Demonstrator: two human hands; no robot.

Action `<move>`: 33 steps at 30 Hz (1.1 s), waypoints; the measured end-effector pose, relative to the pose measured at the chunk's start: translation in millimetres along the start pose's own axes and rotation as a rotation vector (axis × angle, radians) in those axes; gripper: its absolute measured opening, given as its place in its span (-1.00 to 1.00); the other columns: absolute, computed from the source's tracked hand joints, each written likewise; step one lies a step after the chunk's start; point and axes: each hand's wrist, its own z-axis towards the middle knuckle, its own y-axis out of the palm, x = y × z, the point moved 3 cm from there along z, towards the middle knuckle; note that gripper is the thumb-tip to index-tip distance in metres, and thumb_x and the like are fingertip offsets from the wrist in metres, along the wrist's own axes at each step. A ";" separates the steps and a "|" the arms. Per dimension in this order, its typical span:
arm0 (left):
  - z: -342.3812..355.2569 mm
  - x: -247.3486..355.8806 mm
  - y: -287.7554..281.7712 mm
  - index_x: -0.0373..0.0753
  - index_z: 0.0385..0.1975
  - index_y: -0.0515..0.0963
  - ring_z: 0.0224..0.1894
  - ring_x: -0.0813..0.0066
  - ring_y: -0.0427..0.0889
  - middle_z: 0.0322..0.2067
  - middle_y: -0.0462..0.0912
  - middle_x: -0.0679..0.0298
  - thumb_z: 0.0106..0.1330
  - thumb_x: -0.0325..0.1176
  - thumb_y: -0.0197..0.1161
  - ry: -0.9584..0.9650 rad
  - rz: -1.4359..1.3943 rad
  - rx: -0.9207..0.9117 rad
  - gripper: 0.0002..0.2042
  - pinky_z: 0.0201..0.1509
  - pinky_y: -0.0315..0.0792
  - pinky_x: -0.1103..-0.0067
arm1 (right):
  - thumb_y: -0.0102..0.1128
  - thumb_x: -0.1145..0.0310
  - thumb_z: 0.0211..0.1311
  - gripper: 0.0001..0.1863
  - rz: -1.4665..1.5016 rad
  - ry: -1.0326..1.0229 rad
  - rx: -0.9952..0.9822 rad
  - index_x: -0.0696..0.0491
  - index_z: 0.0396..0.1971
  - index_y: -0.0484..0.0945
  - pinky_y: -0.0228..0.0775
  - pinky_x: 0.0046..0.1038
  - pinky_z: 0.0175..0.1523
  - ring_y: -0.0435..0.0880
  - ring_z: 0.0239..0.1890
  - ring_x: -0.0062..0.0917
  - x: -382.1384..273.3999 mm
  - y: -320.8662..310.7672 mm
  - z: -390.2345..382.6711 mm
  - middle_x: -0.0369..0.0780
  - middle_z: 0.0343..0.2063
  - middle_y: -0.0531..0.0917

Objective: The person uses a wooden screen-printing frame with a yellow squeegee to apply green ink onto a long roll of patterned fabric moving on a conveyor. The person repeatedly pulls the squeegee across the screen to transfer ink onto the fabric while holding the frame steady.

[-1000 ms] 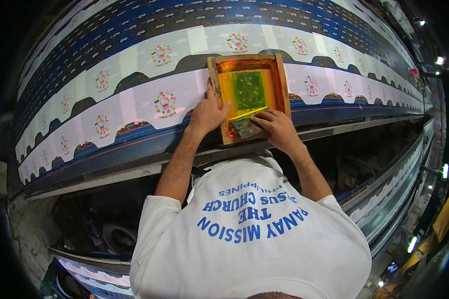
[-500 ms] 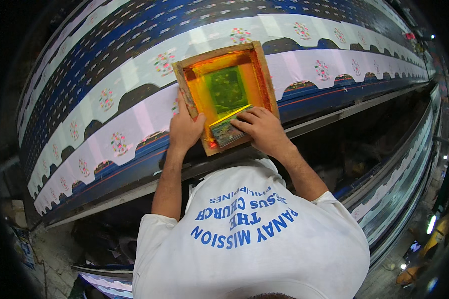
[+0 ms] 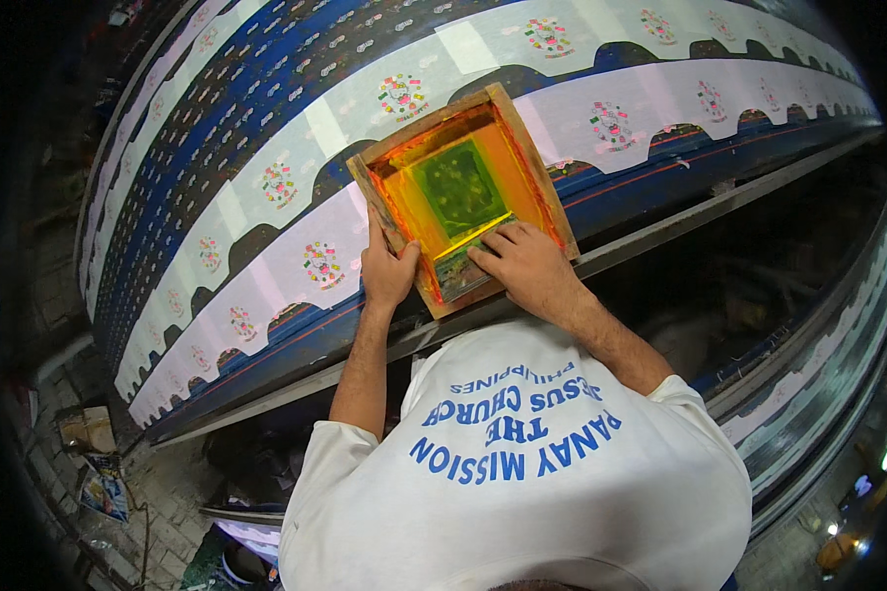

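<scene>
A wooden screen-printing frame [image 3: 426,124], stained orange inside, lies tilted over the near row of pale printed cloth. Its mesh has a dark green rectangle [image 3: 460,187] in the middle. My left hand [image 3: 389,274] grips the frame's left side, thumb over the rim and fingers along the outside. Inside the near end, my right hand [image 3: 524,261] is closed over the top of a squeegee [image 3: 461,268]. A bright yellow line of ink runs along the squeegee's far edge. Whatever lies beneath the frame is hidden.
White cloth pieces [image 3: 350,118] with scalloped edges and small colourful round prints lie in rows on a long dark blue table [image 3: 650,182]. A metal rail [image 3: 705,189] borders its near edge. A second table [image 3: 808,364] with cloth stands at right; a cardboard box [image 3: 87,430] sits at left.
The frame has shifted left along the near cloth row, with both hands and the squeegee. A print right of it is uncovered, and one beside my left hand is now covered. The view has also turned.
</scene>
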 end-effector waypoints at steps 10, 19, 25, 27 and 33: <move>-2.7 -10.0 4.0 -0.48 0.68 -0.04 -0.24 0.02 0.89 -0.11 0.85 -0.15 0.32 -0.33 0.45 0.045 0.094 0.017 0.01 -0.12 0.73 0.30 | 0.32 0.41 0.31 -0.60 -0.018 0.008 -0.021 0.01 0.15 0.76 0.53 -0.19 0.35 0.69 0.24 -0.26 8.4 -14.2 15.1 -0.16 0.09 0.75; 2.7 12.4 1.7 -0.45 0.69 -0.08 -0.40 -0.08 0.82 -0.40 0.79 -0.05 0.32 -0.24 0.40 -0.077 0.124 -0.029 0.03 -0.30 0.67 0.18 | 0.26 0.38 0.33 -0.62 -0.060 0.021 0.053 -0.04 0.11 0.78 0.54 -0.23 0.30 0.73 0.18 -0.29 2.7 -29.3 9.5 -0.17 0.04 0.78; -3.7 5.8 1.6 -0.43 0.69 -0.06 -0.31 -0.24 0.82 -0.35 0.80 -0.17 0.33 -0.22 0.39 -0.044 0.110 -0.006 0.01 -0.24 0.70 0.12 | 0.29 0.38 0.30 -0.59 -0.121 0.032 0.108 -0.06 0.16 0.76 0.56 -0.17 0.29 0.71 0.19 -0.23 -5.0 2.9 -10.8 -0.17 0.07 0.76; -3.2 7.1 3.0 -0.42 0.69 -0.04 -0.29 -0.23 0.84 -0.32 0.81 -0.19 0.33 -0.22 0.39 -0.042 0.083 -0.010 0.00 -0.21 0.70 0.12 | 0.31 0.38 0.29 -0.58 -0.123 0.039 0.143 -0.06 0.16 0.75 0.57 -0.16 0.28 0.71 0.18 -0.21 -1.8 5.5 -5.0 -0.17 0.08 0.75; -3.8 7.7 2.9 -0.44 0.68 -0.05 -0.25 -0.16 0.87 -0.26 0.83 -0.17 0.32 -0.22 0.36 -0.068 0.059 -0.027 0.00 -0.14 0.72 0.17 | 0.36 0.65 0.14 -0.37 -0.120 0.124 0.144 -0.09 0.26 0.73 0.59 -0.13 0.33 0.72 0.22 -0.18 22.2 -2.3 65.8 -0.17 0.16 0.75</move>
